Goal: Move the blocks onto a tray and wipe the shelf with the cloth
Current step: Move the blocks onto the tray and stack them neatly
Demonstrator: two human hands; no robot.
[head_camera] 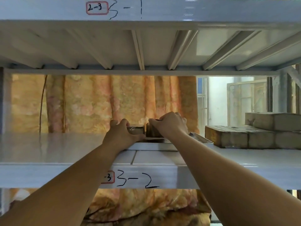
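A white tray [151,146] lies on the middle of the white shelf [48,147] marked 3-2. Over the tray, my left hand [121,133] grips a pale wrapped block [137,129] by its left end. Right beside it, my right hand [171,125] curls over the top of a darker brown block [152,131]. The two blocks stand side by side, close together or touching, above the tray's left half. Whether they rest on the tray floor is hidden by its rim. No cloth is in view.
Several larger wrapped brown blocks [236,136] are stacked on the shelf to the right of the tray, with pale boxes [273,121] on top. An orange flowered curtain [97,103] hangs behind. The upper shelf [146,12] is low overhead.
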